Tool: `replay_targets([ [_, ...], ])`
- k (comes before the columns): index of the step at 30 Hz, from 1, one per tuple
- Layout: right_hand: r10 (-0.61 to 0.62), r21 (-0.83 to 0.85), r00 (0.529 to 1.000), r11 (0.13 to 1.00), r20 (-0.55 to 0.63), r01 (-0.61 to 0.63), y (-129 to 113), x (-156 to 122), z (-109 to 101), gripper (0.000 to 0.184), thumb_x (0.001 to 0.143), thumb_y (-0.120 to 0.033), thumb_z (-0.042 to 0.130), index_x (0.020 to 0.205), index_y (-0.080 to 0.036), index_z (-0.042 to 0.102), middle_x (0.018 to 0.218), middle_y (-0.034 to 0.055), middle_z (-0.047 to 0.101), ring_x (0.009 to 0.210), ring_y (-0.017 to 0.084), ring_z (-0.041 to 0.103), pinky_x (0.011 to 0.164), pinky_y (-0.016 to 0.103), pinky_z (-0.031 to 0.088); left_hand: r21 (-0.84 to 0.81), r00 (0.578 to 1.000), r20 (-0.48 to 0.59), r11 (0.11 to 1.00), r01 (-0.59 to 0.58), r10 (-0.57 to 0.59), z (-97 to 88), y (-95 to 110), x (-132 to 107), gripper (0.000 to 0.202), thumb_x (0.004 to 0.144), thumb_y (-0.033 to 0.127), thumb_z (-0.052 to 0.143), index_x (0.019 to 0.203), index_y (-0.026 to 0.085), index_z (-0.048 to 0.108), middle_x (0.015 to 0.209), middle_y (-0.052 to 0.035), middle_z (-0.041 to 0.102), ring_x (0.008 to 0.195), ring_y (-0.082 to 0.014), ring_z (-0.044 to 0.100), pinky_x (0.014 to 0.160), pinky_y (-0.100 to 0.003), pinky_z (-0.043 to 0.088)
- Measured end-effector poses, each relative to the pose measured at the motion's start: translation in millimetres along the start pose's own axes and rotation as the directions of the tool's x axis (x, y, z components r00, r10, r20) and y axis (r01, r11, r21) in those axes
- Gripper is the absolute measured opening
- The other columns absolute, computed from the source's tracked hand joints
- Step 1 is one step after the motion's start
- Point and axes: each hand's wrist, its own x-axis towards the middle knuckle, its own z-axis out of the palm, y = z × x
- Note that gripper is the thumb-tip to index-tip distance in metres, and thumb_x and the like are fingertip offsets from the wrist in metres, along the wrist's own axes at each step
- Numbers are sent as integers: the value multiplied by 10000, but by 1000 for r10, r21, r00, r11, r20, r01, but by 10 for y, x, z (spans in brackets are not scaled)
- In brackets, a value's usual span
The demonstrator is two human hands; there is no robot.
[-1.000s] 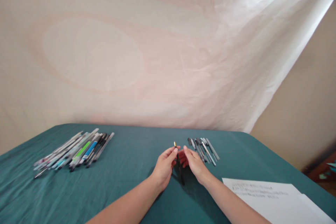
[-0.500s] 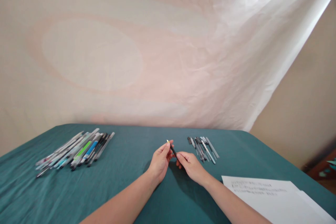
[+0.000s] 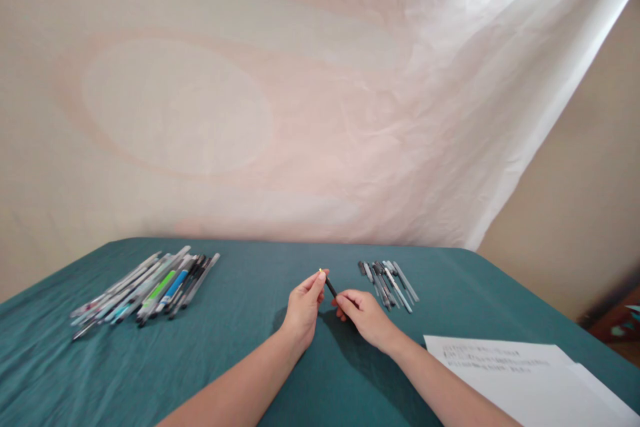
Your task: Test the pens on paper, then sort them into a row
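A slim black pen [image 3: 330,285] with a gold-coloured tip is held between my two hands above the middle of the table. My left hand [image 3: 303,309] pinches its upper end near the gold tip with thumb and forefinger. Around the lower end, the fingers of my right hand [image 3: 364,317] are closed, hiding that part of the pen. The pen leans, its gold end pointing up and to the left.
A dark green cloth covers the table [image 3: 240,347]. To the left lies a large pile of pens [image 3: 163,290], to the right a smaller pen group [image 3: 387,285]. Sheets of paper [image 3: 505,380] with handwriting lie front right. Behind hangs a pale sheet [image 3: 300,113].
My left thumb and fingers have shifted slightly on the pen's gold end, so less of it shows. Both hands stay in nearly the same place, still on the pen.
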Motion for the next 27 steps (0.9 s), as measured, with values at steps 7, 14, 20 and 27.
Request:
replay_targets([
  [7,11,-33,996,999,-86,-14,6,-11,8,210,759,-357,540,693,-158,546,599,-21,523,547,102,452,508,205,337,22,1000,-29,1000,-1,2,-2,-3,-4,366,574,366,722,865,146,692,868,-60,633,582,-49,429,571,-182,373],
  [14,33,-17,999,999,24,-33,-24,-15,6,357,862,-426,329,830,-166,572,641,-1,562,513,100,464,501,214,352,29,1000,3,999,-25,25,4,2,-5,385,567,380,722,858,129,690,745,-41,610,538,-47,403,522,-179,364],
  [20,-4,-75,996,997,-90,-3,33,-9,37,277,795,-417,480,709,-161,543,601,-21,510,558,103,452,515,204,342,25,1000,3,1000,-13,13,13,6,-13,362,577,355,722,857,128,685,721,-27,597,546,-46,403,533,-174,362],
  [27,25,-14,999,1000,-22,-25,-8,-20,28,415,862,-463,303,791,-153,569,653,10,563,508,100,455,498,219,350,24,999,22,999,-25,25,14,10,-13,340,580,370,715,831,143,687,710,-17,601,530,-46,405,523,-178,359],
])
